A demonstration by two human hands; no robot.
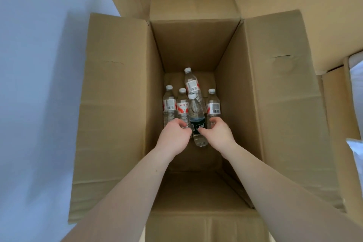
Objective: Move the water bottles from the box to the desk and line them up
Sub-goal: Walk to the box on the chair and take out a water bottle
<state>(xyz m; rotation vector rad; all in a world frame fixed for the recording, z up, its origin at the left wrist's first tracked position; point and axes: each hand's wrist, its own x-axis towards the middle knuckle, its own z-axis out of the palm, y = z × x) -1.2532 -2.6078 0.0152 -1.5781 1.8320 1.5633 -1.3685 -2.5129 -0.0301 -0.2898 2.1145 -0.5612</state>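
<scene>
**Both hands deep in the box**

Five water bottles lie on the floor of the open cardboard box (117, 104). The left hand (173, 135) curls round a red-labelled bottle (182, 108); the right hand (218, 133) has its thumb on the dark-labelled bottle (198, 124) — whether its fingers grasp this or a neighbour cannot be told. Two-handed reaching likely saves trips — no worktop shows.

Both hands (196, 133) reach bottles (198, 120) in box (117, 104)

Five bottles (198, 116) — one box (115, 88).
</scene>
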